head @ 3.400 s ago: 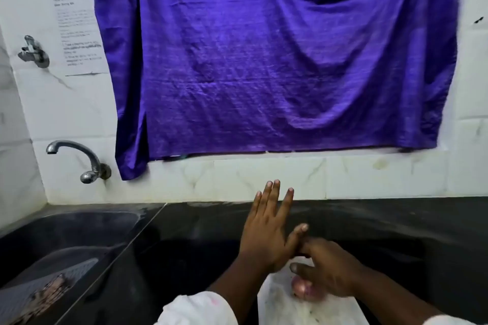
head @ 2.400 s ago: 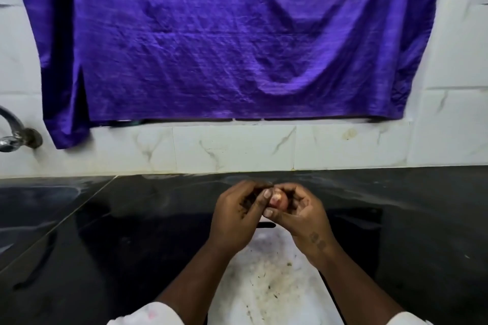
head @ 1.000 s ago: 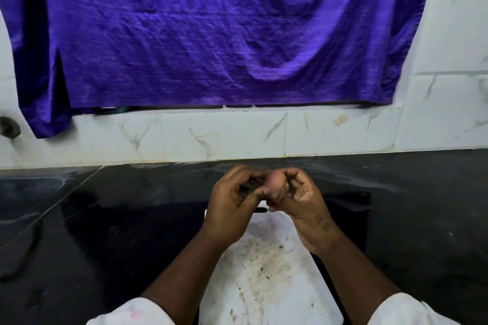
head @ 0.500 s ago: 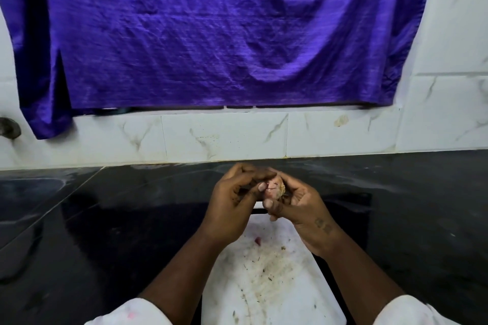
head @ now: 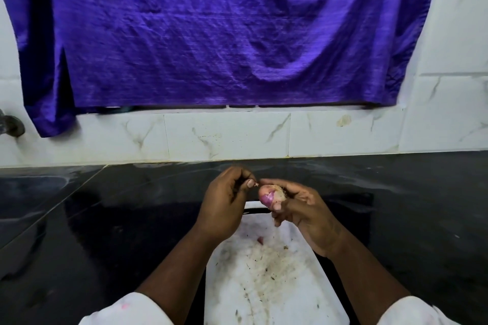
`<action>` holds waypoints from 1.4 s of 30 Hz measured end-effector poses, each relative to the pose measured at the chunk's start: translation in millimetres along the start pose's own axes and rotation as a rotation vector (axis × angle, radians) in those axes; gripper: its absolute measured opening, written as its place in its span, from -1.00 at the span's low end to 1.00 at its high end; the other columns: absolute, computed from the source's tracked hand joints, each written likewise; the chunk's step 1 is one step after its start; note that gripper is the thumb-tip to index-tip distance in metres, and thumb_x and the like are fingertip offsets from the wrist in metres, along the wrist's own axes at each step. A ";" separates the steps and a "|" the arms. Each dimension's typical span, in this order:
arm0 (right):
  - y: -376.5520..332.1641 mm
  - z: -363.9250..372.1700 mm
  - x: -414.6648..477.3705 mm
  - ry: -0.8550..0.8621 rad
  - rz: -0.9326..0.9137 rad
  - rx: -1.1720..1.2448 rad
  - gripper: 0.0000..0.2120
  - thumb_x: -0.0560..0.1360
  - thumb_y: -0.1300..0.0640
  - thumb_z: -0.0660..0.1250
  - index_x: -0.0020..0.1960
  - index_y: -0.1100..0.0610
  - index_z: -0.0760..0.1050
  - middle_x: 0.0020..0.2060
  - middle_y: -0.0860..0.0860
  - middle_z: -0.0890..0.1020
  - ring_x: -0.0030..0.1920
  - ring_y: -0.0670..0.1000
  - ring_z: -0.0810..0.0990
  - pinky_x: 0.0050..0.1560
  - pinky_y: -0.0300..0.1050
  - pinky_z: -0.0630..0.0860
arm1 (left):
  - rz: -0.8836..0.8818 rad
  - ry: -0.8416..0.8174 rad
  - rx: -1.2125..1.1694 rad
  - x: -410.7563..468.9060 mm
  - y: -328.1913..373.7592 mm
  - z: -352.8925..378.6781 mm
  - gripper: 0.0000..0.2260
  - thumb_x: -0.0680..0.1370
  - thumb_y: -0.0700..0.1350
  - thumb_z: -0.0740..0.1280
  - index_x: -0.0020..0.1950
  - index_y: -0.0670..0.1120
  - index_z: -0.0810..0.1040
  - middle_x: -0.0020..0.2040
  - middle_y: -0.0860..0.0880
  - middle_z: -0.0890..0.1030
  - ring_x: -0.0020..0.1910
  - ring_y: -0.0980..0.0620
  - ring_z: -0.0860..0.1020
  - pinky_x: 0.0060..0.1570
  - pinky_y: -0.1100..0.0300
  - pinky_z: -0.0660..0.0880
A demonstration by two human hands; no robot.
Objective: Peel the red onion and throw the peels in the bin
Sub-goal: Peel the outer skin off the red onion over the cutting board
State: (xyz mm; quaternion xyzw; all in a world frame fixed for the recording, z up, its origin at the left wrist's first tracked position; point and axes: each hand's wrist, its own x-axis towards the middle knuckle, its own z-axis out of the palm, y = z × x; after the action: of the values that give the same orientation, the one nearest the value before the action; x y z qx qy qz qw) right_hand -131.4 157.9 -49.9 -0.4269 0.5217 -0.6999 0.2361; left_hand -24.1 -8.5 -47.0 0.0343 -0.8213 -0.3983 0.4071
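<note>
The red onion point(head: 272, 196) is clamped in the right hand point(head: 303, 215) above the white board point(head: 277, 290) so that falling bits are caught, while a small peel point(head: 255, 184) is pinched by the left hand point(head: 224, 206).

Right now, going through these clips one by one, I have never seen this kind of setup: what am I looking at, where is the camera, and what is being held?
No machine here: a person works bare-handed, and one wide-angle camera on their head looks down. The right hand holds a small red onion, partly peeled. The left hand pinches a tiny bit of peel beside it. Below lies a stained white cutting board with a pink peel scrap, on a black counter. A purple cloth hangs behind. No bin is in view.
</note>
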 end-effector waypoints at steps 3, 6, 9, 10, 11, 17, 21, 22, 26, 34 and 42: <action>0.6 -1.4 0.7 0.003 0.009 0.067 -0.55 0.38 0.23 0.36 0.27 0.19 0.64 -0.09 0.16 0.68 -0.24 0.07 0.58 -0.25 -0.07 0.58 | -0.036 -0.026 0.103 -1.0 -2.1 -2.5 -0.87 0.66 -0.19 0.35 -0.04 0.00 0.60 -0.10 0.08 0.62 -0.14 0.11 0.58 -0.15 0.11 0.55; -2.2 -1.7 1.4 0.042 0.029 0.123 -0.59 0.47 0.17 0.26 0.28 0.20 0.61 -0.10 0.23 0.66 -0.27 0.09 0.59 -0.30 -0.08 0.57 | -0.042 -0.159 0.174 -3.4 1.5 -3.6 -0.85 0.60 -0.19 0.40 -0.11 0.05 0.63 -0.14 0.13 0.62 -0.18 0.12 0.59 -0.20 0.15 0.55; -3.3 -0.7 2.9 0.107 0.055 0.168 -0.57 0.51 0.06 0.25 0.28 0.29 0.53 -0.14 0.27 0.61 -0.32 0.09 0.60 -0.36 -0.08 0.55 | 0.020 -0.213 0.221 -5.1 7.0 -2.9 -0.90 0.53 -0.06 0.36 -0.15 0.09 0.64 -0.21 0.19 0.58 -0.22 0.14 0.58 -0.25 0.18 0.50; -3.1 -0.5 3.3 0.133 0.061 0.183 -0.56 0.53 0.04 0.26 0.28 0.33 0.50 -0.15 0.27 0.60 -0.33 0.08 0.59 -0.38 -0.09 0.55 | 0.031 -0.200 0.219 -5.2 8.0 -2.9 -0.90 0.53 -0.01 0.35 -0.15 0.08 0.64 -0.22 0.19 0.58 -0.23 0.13 0.57 -0.27 0.18 0.48; -2.5 -0.8 3.6 0.154 0.064 0.195 -0.56 0.57 0.04 0.25 0.28 0.36 0.47 -0.17 0.26 0.60 -0.34 0.08 0.59 -0.38 -0.09 0.54 | 0.041 -0.176 0.213 -5.2 8.6 -3.2 -0.89 0.53 0.06 0.36 -0.14 0.08 0.62 -0.21 0.18 0.58 -0.23 0.12 0.57 -0.28 0.16 0.49; -4.3 1.9 3.9 0.183 0.101 0.091 -0.67 0.68 0.04 0.14 0.19 0.28 0.51 -0.18 0.23 0.63 -0.35 0.10 0.55 -0.39 -0.06 0.48 | 0.102 -0.108 0.008 -7.1 19.9 -2.8 -0.63 0.50 0.00 0.59 0.27 0.08 0.59 0.16 0.19 0.62 0.08 0.09 0.66 -0.03 0.21 0.65; -3.7 5.1 2.3 0.156 0.122 0.029 -0.63 0.70 -0.02 0.11 0.12 0.23 0.56 -0.25 0.27 0.64 -0.24 0.27 0.52 -0.36 -0.03 0.42 | 0.185 -0.156 0.007 -6.9 21.4 0.3 -0.65 0.51 -0.15 0.58 0.26 0.00 0.63 0.26 0.18 0.59 0.23 0.04 0.63 0.10 0.06 0.69; -4.2 6.2 1.6 0.148 0.130 0.028 -0.61 0.70 -0.04 0.11 0.11 0.24 0.56 -0.27 0.28 0.63 -0.21 0.30 0.50 -0.36 -0.03 0.42 | 0.190 -0.161 0.007 -7.5 20.8 1.2 -0.67 0.51 -0.17 0.59 0.23 -0.01 0.64 0.26 0.16 0.59 0.22 0.03 0.63 0.10 0.03 0.69; -5.6 7.7 -0.4 0.116 0.144 -0.014 -0.51 0.66 -0.16 0.13 0.16 0.24 0.58 -0.32 0.24 0.64 -0.27 0.22 0.51 -0.38 -0.07 0.42 | 0.176 -0.149 0.029 -7.1 19.7 2.1 -0.73 0.51 -0.17 0.58 0.14 -0.01 0.60 0.13 0.13 0.57 0.09 0.05 0.63 0.06 0.07 0.68; -11.4 8.7 -1.4 0.118 0.123 0.010 -0.59 0.58 -0.16 0.23 0.02 0.19 0.60 -0.39 0.18 0.58 -0.45 0.06 0.51 -0.49 -0.16 0.38 | 0.172 -0.170 0.106 -7.8 16.3 4.3 -0.78 0.56 -0.14 0.51 -0.03 0.10 0.49 -0.04 0.18 0.51 -0.04 0.06 0.55 -0.04 -0.06 0.62; -13.3 11.1 -2.6 0.123 0.131 -0.017 -0.59 0.65 -0.13 0.18 -0.05 0.16 0.62 -0.44 0.14 0.56 -0.44 0.08 0.46 -0.48 -0.14 0.34 | 0.216 -0.175 0.051 -7.0 21.2 5.8 -0.72 0.55 -0.10 0.54 0.21 0.01 0.56 0.17 0.14 0.53 0.16 0.07 0.59 0.11 0.13 0.65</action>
State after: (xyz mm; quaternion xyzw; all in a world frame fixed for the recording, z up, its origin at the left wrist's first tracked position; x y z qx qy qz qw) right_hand -119.1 158.7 -37.4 -0.3503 0.5677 -0.7035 0.2452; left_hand -17.8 12.3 -39.1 -0.0787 -0.8624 -0.3326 0.3733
